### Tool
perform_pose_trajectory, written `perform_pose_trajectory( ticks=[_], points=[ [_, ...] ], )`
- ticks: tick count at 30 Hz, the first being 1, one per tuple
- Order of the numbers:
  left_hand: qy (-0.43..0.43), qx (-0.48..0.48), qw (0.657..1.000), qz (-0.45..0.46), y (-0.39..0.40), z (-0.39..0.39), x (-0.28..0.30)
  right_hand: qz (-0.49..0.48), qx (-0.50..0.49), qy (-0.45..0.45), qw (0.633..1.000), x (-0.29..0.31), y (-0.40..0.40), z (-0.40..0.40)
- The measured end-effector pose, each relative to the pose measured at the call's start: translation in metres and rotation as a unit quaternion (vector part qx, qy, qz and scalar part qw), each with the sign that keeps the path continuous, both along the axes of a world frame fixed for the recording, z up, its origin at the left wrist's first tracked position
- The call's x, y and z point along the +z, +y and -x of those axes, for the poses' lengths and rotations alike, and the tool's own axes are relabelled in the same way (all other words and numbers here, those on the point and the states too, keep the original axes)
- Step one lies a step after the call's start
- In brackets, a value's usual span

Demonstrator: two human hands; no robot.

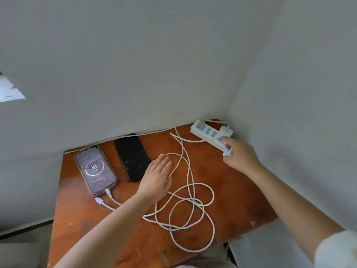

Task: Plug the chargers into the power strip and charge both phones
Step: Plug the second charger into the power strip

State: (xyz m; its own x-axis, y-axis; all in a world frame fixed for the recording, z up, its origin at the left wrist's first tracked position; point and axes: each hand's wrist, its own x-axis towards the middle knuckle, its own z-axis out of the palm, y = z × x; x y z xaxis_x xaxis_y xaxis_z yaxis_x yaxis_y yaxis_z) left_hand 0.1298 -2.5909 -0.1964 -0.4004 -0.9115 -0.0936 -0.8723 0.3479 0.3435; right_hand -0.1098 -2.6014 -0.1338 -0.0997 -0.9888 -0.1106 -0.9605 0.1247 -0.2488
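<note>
A white power strip (206, 133) lies at the table's far right corner, with one white charger (225, 131) plugged in. My right hand (240, 154) grips a second white charger (227, 152) at the strip's near end. A lit phone (95, 169) showing 91 lies at the left with a white cable plugged into its bottom. A dark phone (133, 157) lies beside it, screen off. A loose cable end (100, 201) lies near the lit phone. My left hand (157, 176) rests flat on the table, fingers straight, touching the dark phone's edge and a cable.
White cables (190, 207) loop and tangle over the middle of the brown wooden table (241, 206). Grey walls close in behind and on the right. The table's front right edge drops off near a dark object below.
</note>
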Motion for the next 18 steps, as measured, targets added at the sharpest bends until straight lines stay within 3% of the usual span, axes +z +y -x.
perform_pose_trajectory(
  ticks=[7, 18],
  points=[
    [0.073, 0.092, 0.99, 0.079, -0.035, 0.067, 0.038, 0.047, 0.125, -0.013, 0.991, -0.003, -0.031, 0.021],
    [-0.004, 0.036, 0.997, 0.071, -0.093, 0.095, 0.071, 0.144, 0.11, -0.091, 0.979, 0.034, -0.094, 0.053]
  ],
)
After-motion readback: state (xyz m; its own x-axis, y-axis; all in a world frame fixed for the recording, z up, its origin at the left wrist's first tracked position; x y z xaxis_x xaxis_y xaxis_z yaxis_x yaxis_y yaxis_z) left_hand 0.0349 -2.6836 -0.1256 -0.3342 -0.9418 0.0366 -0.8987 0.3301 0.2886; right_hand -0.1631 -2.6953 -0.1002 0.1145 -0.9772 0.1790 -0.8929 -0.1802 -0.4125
